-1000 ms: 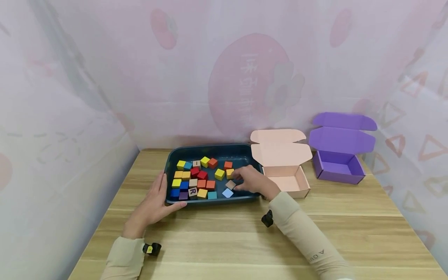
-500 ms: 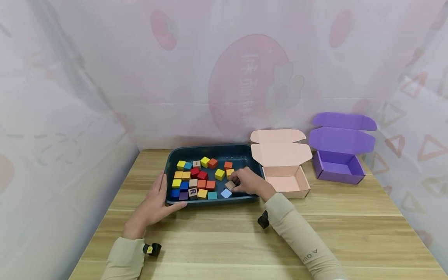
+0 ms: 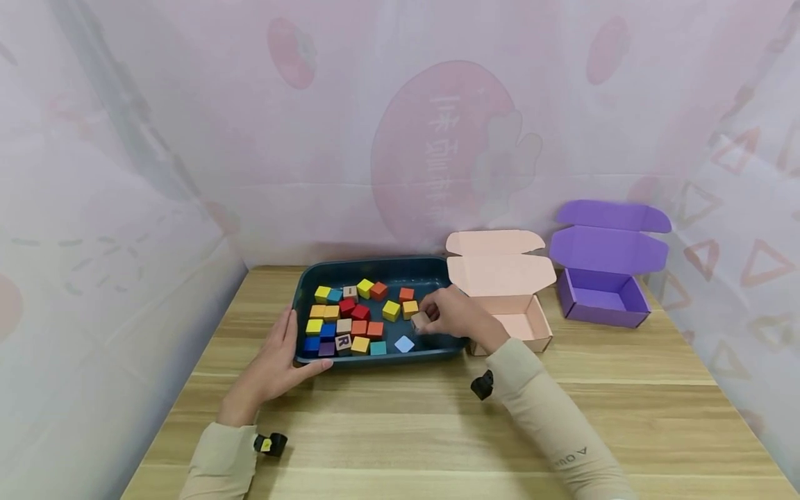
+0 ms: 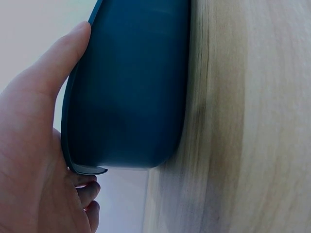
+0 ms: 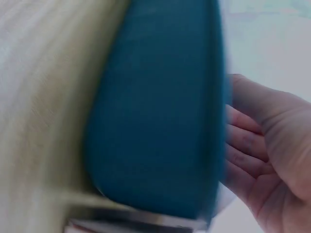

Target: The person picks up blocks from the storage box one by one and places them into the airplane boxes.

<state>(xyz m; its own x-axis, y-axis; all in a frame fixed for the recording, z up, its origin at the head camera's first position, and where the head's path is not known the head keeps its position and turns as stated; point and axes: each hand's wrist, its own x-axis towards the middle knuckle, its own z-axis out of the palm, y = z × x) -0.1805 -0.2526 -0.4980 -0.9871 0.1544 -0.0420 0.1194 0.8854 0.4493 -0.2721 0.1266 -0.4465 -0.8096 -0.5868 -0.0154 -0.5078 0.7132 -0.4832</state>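
Observation:
In the head view my right hand (image 3: 453, 312) pinches a plain wooden cube (image 3: 420, 321) between thumb and fingers, over the right part of a dark teal tray (image 3: 431, 269). The right wrist view shows this hand (image 5: 272, 145) behind the tray wall, which hides its fingertips and the cube. My left hand (image 3: 275, 361) rests against the tray's front left corner, thumb along the front rim and fingers straight up the left side. A light blue block (image 3: 404, 344), an orange-yellow cube (image 3: 410, 310) and a yellow cube (image 3: 391, 310) lie near the held cube.
Many coloured cubes, among them a wooden cube with an R (image 3: 343, 344), fill the tray's left half. Right of the tray stand a pink cardboard box (image 3: 537, 333) and a purple box (image 3: 609, 316), both with raised lids, on a wooden table (image 3: 400, 430).
My right hand has taken hold of the wooden cube and shifted it slightly right and back, away from the light blue block. My left hand stays at the tray corner.

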